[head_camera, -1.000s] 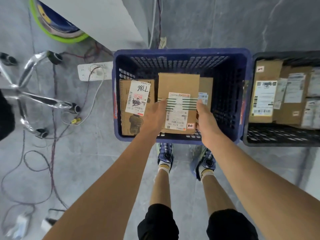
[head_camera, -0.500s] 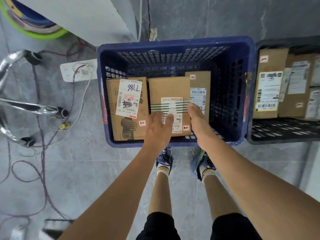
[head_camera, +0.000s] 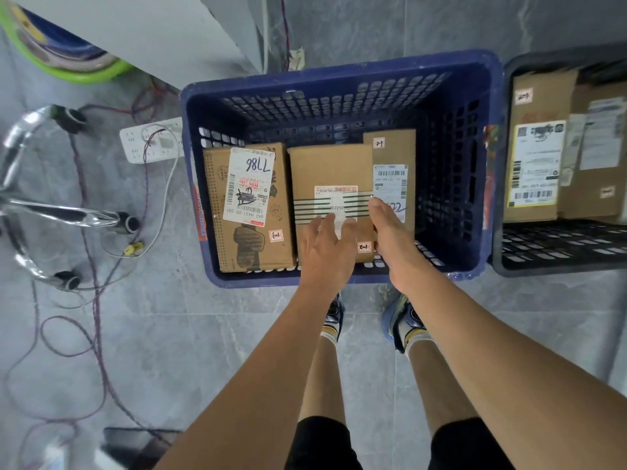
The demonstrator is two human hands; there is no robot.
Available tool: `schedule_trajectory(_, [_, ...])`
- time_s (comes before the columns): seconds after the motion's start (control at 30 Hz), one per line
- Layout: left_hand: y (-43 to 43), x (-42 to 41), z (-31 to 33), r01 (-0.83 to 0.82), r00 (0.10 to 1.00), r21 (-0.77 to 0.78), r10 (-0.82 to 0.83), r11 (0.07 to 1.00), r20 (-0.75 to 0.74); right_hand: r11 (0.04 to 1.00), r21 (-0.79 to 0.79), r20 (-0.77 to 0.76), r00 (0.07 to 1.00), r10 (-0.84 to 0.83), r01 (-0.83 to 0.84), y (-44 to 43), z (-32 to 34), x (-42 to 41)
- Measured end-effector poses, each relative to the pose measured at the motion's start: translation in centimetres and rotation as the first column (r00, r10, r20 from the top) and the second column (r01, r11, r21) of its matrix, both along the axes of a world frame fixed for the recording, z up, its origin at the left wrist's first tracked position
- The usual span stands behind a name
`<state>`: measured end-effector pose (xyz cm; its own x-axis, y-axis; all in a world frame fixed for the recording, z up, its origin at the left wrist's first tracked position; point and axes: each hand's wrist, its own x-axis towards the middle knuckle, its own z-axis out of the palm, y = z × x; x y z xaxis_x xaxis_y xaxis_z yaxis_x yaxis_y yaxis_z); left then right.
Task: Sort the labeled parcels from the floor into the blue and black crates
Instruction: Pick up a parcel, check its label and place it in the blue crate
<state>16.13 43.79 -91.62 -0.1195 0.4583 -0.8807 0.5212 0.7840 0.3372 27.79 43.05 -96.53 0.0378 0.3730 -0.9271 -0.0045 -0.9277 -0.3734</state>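
The blue crate (head_camera: 339, 67) stands on the floor in front of me with three cardboard parcels lying side by side in it. The middle parcel (head_camera: 330, 171) has a green-striped label and a "2-2" tag. My left hand (head_camera: 327, 249) rests on its top near end, fingers spread and relaxed. My right hand (head_camera: 393, 235) is at its right edge, thumb on top, fingers hidden down the gap beside the narrow right parcel (head_camera: 393, 147). The left parcel (head_camera: 217, 212) carries a label marked "7786". The black crate (head_camera: 559, 256) to the right holds several labeled parcels (head_camera: 536, 164).
A white power strip (head_camera: 152, 140) and loose cables lie left of the blue crate. A chrome chair base (head_camera: 61, 212) stands at the far left. A green-rimmed round object (head_camera: 68, 59) and a white panel (head_camera: 152, 32) are at the upper left. My feet (head_camera: 334, 317) are just before the crate.
The striped parcel went down from above the crate to lie flat between the other two. My left hand moved from its left side onto its top.
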Motion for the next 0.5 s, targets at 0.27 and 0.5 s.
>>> schedule_trajectory(0.27, [0.4,0.0,-0.5,0.032,0.999,0.033,-0.033,0.999,0.018,0.995,0.086,0.074,0.996,0.049,-0.056,0.8,-0.4,-0.4])
schedule_trajectory(0.5, [-1.6,1.6,-0.8,0.139,0.981,-0.009,-0.137,0.990,0.138,0.998,0.059,0.058,0.998,-0.025,0.021,-0.1,-0.6,0.3])
